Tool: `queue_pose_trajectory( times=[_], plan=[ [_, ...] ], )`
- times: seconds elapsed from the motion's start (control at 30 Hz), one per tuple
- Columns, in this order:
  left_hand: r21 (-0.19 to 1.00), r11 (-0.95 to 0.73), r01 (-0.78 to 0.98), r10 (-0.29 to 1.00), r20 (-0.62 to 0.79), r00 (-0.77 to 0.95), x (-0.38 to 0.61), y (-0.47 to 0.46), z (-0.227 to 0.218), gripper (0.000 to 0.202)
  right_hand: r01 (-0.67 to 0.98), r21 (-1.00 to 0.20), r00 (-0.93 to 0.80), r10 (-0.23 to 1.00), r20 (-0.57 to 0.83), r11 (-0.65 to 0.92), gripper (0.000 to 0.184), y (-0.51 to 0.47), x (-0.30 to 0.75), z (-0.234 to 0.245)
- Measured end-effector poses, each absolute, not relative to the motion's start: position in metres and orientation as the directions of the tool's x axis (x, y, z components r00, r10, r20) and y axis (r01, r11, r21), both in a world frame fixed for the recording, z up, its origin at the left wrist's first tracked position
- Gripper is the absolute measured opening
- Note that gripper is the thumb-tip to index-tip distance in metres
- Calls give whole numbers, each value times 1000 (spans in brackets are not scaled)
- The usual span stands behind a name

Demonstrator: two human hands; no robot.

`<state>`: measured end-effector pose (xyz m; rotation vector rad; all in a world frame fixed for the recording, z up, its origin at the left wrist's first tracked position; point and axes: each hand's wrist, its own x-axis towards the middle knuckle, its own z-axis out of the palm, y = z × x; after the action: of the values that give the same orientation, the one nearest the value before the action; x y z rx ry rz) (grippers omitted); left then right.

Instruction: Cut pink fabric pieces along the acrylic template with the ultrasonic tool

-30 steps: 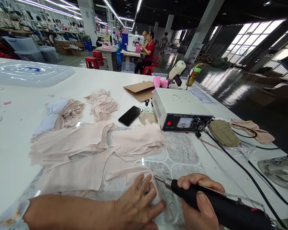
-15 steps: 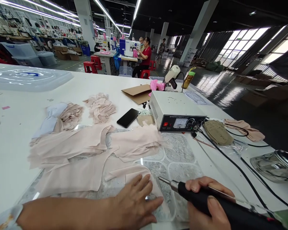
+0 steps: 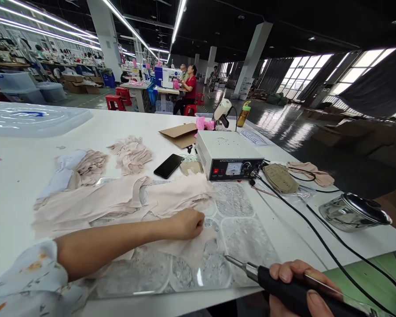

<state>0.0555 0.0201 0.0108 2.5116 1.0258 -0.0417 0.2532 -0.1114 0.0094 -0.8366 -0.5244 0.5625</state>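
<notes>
My left hand (image 3: 187,223) is closed, its fingers curled down over a thin beige fabric piece (image 3: 193,252), which looks blurred below it. The fingertips are partly hidden. In my right hand (image 3: 297,277) is a hand-held ultrasonic cutter with a black grip (image 3: 277,284) and a pointed metal tip (image 3: 236,262). That tip points left, apart from the fabric, over a clear patterned mat (image 3: 145,268). Beige fabric pieces lie in stacks on the mat, one at the left (image 3: 86,202) and one (image 3: 178,193) beyond my left hand.
A white generator box (image 3: 231,147) with dial and cables stands behind the mat. Around it lie a black phone (image 3: 168,166), cardboard (image 3: 180,134), olive fabric pieces (image 3: 280,178) and a lidded metal pot (image 3: 353,213). Heaped fabric (image 3: 132,156) sits farther left. Co-workers sit at sewing machines beyond.
My left hand lay spread on the fabric; now it is closed, raised farther back, and the fabric piece has shifted with it. The cutter has moved slightly right and down. The view has turned.
</notes>
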Motion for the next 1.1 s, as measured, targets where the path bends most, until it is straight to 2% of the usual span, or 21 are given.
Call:
queue_pose_trajectory(
  times=[0.13,0.23,0.4,0.5,0.57,0.67,0.77,0.93,1.1],
  plan=[
    [387,-547,742,762,-138,633,50,20,13,16,-214,-795,744,623,243,567,8,-114,259,5],
    [380,-581,719,738,-127,663,34,11,16,11,-217,-798,691,666,282,563,8,-117,260,1],
    [358,-707,611,598,-160,786,14,-8,17,4,-245,-801,699,672,245,546,10,-120,253,0],
    [343,-769,539,528,-134,839,18,-9,18,15,-243,-800,723,653,227,548,11,-121,250,0],
    [377,-828,416,417,-84,905,28,-4,18,16,-229,-807,729,645,229,545,12,-123,250,0],
    [492,-831,259,274,-43,961,47,8,12,17,-220,-809,738,635,228,546,11,-126,252,1],
    [553,-788,271,293,-50,955,65,18,2,7,-216,-792,746,620,243,570,10,-128,256,3],
    [576,-742,342,403,-24,915,81,26,-6,13,-160,-768,783,553,284,620,12,-124,261,-1],
    [603,-718,348,402,-48,914,88,31,-3,13,-145,-754,812,513,280,641,14,-116,256,-6]
  ],
)
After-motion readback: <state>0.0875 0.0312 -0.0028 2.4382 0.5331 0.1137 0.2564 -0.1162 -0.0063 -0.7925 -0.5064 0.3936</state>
